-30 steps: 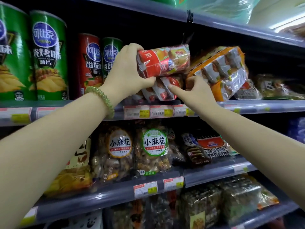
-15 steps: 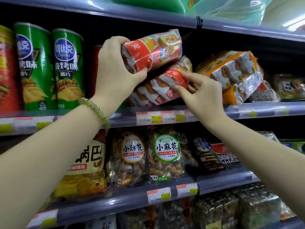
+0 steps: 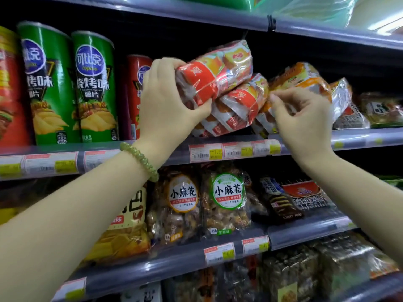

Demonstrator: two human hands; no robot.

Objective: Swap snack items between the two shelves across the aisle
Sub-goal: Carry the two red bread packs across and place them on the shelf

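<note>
The red snack pack (image 3: 214,70) is now up off the shelf (image 3: 359,140), tilted with its far end raised, resting only against the second red pack (image 3: 237,105) beneath it. A second ago it lay lower and flatter, level with the row; half a second ago it had begun to rise. The left hand (image 3: 168,101) is clamped round its near end, thumb under, fingers over the top.

The second red pack has tipped up too and now leans on the shelf edge. The right hand (image 3: 305,118) has moved off it: before, its fingers were spread against that pack; now they pinch at the crinkled corner where the red pack meets the orange pack (image 3: 305,79). Which of the two wrappers it holds is hard to tell, as the plastic overlaps there.

To the left the green chip cans (image 3: 91,88) stand upright, and the price tags (image 3: 231,150) run along the shelf front.

For the swap, this reads as the pick nearly done: one pack is free in the left hand, while the right seems to be steadying the neighbours so they do not slide off.
</note>
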